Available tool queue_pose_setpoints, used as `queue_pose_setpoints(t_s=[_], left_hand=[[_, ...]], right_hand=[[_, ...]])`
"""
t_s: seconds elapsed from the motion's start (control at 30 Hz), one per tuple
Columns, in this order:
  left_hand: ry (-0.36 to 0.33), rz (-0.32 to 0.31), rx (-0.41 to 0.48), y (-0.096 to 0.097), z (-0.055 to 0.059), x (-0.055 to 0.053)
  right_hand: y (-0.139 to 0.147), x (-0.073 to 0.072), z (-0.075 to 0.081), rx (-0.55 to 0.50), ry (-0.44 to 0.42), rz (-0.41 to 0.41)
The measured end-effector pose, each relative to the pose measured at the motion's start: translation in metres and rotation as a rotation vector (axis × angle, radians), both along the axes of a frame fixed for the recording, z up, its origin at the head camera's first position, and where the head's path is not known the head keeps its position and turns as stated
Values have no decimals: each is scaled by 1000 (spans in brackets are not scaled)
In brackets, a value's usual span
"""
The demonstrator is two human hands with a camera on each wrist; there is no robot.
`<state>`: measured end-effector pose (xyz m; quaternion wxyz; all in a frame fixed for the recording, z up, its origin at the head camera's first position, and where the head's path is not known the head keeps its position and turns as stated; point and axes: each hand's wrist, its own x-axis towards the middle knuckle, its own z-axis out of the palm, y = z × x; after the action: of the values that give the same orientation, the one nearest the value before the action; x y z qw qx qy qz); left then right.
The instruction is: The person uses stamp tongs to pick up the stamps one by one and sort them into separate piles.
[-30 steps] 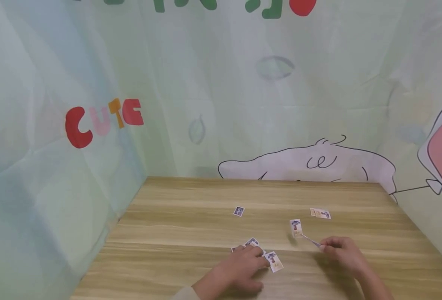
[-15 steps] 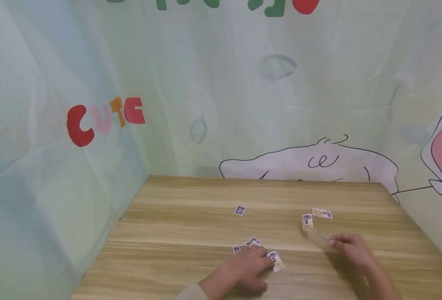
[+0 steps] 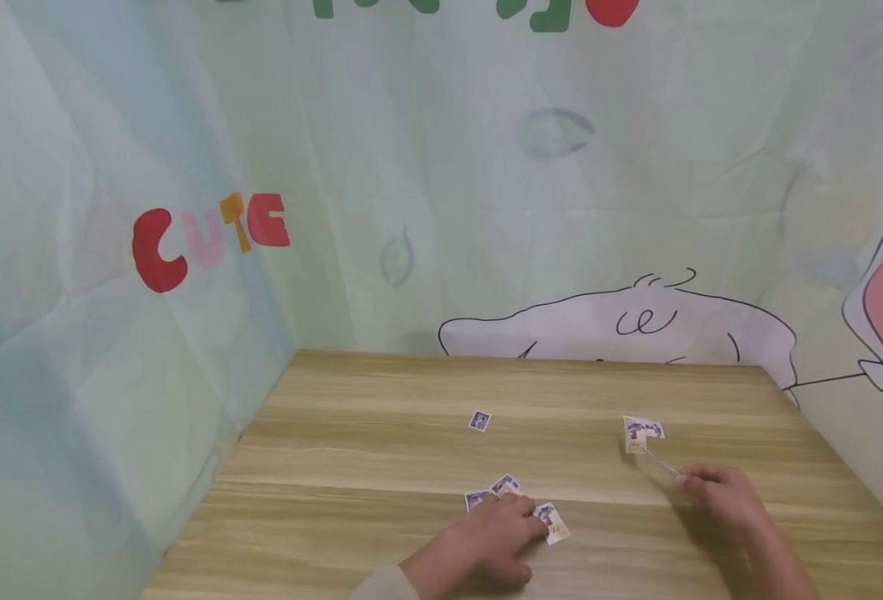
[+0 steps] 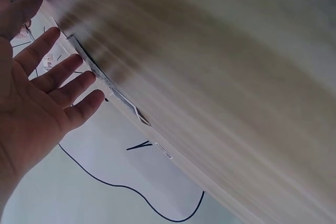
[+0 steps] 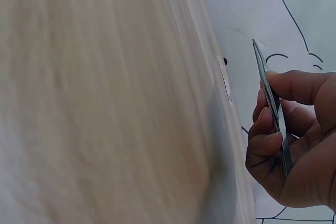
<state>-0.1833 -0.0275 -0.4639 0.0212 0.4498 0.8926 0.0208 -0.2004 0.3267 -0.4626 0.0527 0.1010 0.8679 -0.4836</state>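
Note:
My right hand [image 3: 726,504] pinches a pair of metal tweezers [image 5: 272,98] between thumb and fingers. At the tweezers' tips is a small stamp-like picture card [image 3: 634,443], held above the table. From the head view it overlaps another picture card [image 3: 656,429] lying at the right; whether they touch I cannot tell. My left hand [image 3: 490,537] rests palm down with fingers spread over several similar cards, partly hiding them. A blue-pictured card [image 3: 476,499] sticks out beyond its fingertips, and a cream-and-blue card [image 3: 553,525] lies at its right side.
One small dark-blue card [image 3: 480,421] lies alone farther back on the wood-grain table [image 3: 351,450]. Printed cloth walls [image 3: 411,167] stand behind the table and along both sides.
My right hand has carried the card in the tweezers right and slightly back, from apart to overlapping the right-hand card in view. My left hand stays over its cards.

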Motion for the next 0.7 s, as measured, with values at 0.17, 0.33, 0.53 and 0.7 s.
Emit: queue_pose_setpoints(t_s=[0.17,0.33,0.53,0.7], left_hand=[[-3,-7,-18,1,-1,0],[2,-9,-29,2,1,0],[-5,-9,-33,2,2,1],[-12,-15,-23,3,0,0]], right_hand=[[10,-2,-1,-44,-19,-46],[19,-2,-3,-76,4,-69],[29,-5,-8,-77,13,-102],[36,-11,-13,-66,-1,-93]])
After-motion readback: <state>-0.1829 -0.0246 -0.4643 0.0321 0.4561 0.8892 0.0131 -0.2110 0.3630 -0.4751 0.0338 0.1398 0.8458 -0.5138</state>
